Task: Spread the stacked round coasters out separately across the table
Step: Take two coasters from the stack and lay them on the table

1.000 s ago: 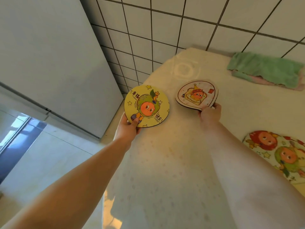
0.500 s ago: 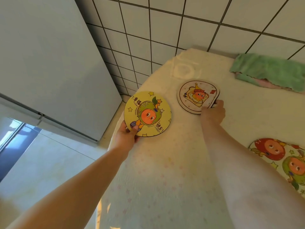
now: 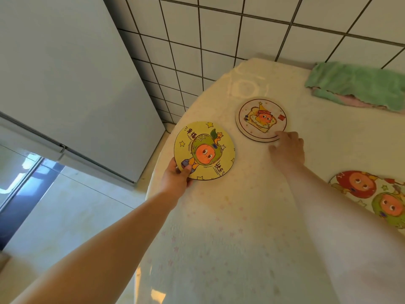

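Note:
My left hand (image 3: 176,175) pinches the near edge of a yellow round coaster (image 3: 204,150) with a green-hooded orange character, held near the table's left edge. A white round coaster (image 3: 261,118) with an orange character on toast lies flat on the table farther back. My right hand (image 3: 287,148) rests just beside its near right rim, fingertips touching the edge, fingers loosely apart and holding nothing. A third coaster (image 3: 377,198) with red and green characters lies at the right edge, partly cut off.
The table (image 3: 230,227) has a pale cloth with faint pink stars. A green and pink towel (image 3: 359,86) lies at the back right by the tiled wall (image 3: 219,40). A white fridge (image 3: 65,84) stands left of the table, with floor below.
My right hand set the white coaster flat on the table and let it go. My left hand lowered the yellow coaster toward the table.

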